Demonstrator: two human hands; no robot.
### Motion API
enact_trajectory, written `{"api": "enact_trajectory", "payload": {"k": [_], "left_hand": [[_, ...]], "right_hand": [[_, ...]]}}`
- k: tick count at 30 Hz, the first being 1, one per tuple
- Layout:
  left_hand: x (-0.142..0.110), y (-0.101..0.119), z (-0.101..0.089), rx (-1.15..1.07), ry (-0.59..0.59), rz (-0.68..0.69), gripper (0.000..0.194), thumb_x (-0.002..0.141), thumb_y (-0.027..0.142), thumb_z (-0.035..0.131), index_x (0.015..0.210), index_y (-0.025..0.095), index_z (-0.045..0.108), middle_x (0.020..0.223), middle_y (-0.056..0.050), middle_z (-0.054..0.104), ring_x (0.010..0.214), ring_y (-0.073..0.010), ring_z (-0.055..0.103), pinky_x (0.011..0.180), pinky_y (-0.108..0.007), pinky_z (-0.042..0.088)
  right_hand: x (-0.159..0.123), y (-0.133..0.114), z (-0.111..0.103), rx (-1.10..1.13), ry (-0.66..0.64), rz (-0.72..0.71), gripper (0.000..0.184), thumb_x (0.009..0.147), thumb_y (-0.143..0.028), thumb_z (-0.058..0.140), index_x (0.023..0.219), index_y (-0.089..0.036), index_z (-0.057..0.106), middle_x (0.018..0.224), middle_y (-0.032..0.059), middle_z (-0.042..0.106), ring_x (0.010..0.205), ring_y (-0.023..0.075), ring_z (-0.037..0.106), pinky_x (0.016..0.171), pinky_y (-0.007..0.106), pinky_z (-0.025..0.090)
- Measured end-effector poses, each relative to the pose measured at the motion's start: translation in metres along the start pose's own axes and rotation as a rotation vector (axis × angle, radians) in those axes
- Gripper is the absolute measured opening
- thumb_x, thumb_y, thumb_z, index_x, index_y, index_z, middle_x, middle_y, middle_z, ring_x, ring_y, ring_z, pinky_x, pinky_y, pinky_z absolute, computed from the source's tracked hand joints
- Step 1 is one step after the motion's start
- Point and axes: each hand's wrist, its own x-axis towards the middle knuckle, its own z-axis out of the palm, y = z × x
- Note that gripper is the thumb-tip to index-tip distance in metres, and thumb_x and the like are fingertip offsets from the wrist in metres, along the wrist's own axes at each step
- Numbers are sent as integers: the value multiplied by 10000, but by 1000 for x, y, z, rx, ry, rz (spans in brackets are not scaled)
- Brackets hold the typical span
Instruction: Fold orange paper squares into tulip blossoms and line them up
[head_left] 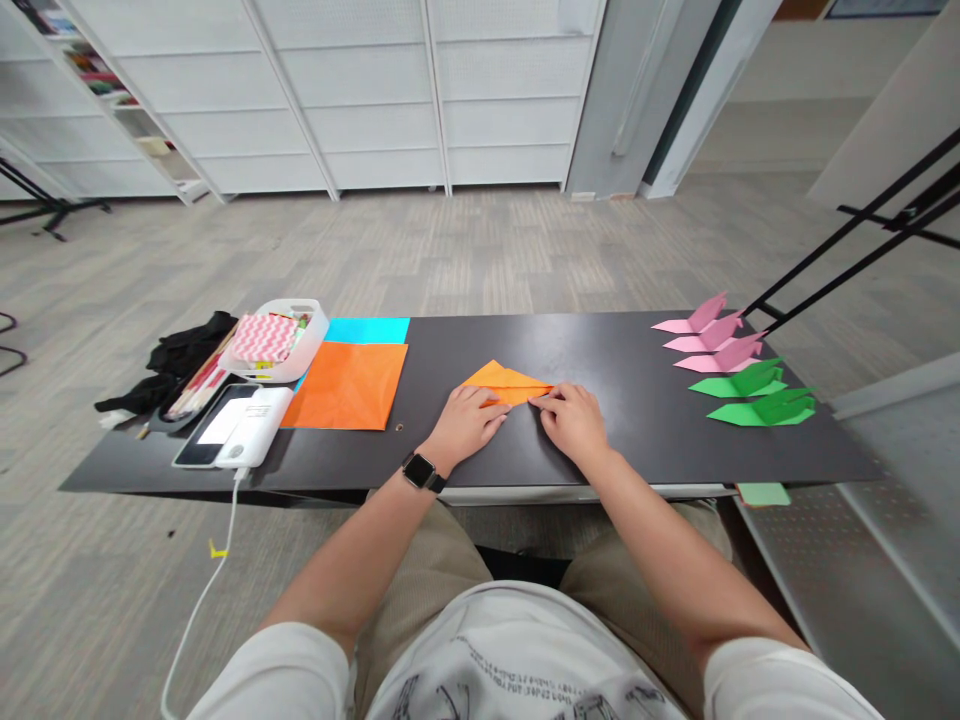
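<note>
A folded piece of orange origami paper (499,377) lies on the dark table, a long pointed shape with a crease running across it. My left hand (466,425), with a black watch at the wrist, holds its left part down, fingers over the paper and thumb at the front edge. At the right tip, my right hand (574,420) pinches the paper between thumb and fingers. Parts of the paper under my fingers are hidden. Flat orange sheets (349,388) lie to the left, partly over a blue sheet (371,330).
Pink folded paper cranes (716,342) and green ones (765,405) line the table's right end. At the left are a white plastic basket (315,335), a phone (214,425), a white power bank (259,425) with a cable (225,560), and black cloth (191,345). A black stand (847,235) rises behind.
</note>
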Motion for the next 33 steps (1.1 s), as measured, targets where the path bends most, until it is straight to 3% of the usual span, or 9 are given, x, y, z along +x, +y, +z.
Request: {"api": "enact_trajectory", "payload": {"k": [10, 16, 20, 25, 33], "left_hand": [[0, -5, 4, -11, -1, 5, 281, 1070, 357, 578, 1227, 302, 806, 1227, -70, 734, 1165, -256, 622, 1092, -476, 462], [0, -6, 4, -30, 4, 4, 277, 1070, 356, 575, 1219, 305, 802, 1232, -70, 743, 1165, -254, 637, 1104, -488, 466], [0, -4, 5, -86, 20, 23, 290, 1074, 301, 549, 1258, 259, 769, 1236, -69, 766, 1167, -241, 665, 1093, -464, 496], [1, 0, 5, -96, 2, 47, 315, 1060, 248, 528, 1275, 244, 758, 1292, -74, 754, 1205, -249, 660, 1117, -473, 498], [0, 5, -2, 10, 17, -5, 311, 1076, 370, 534, 1199, 277, 804, 1261, -99, 675, 1204, -262, 590, 1093, -479, 457]], "right_hand": [[6, 34, -23, -100, -73, 109, 341, 977, -218, 575, 1130, -323, 862, 1032, 104, 697, 925, 256, 565, 826, 385, 427], [7, 41, -25, -61, 25, 140, 344, 937, -157, 568, 1083, -260, 861, 1011, 95, 714, 926, 255, 594, 859, 387, 452], [6, 29, -18, 52, 120, 32, 378, 953, -144, 537, 1187, -235, 819, 1043, 104, 715, 980, 266, 614, 922, 408, 487], [4, 0, 3, 163, -23, -230, 402, 966, -164, 566, 1270, -294, 794, 1162, 101, 723, 1104, 284, 623, 992, 451, 515], [2, -4, 14, 108, -75, -263, 369, 957, -174, 603, 1244, -282, 808, 1272, 109, 713, 1193, 307, 601, 1032, 493, 497]]}}
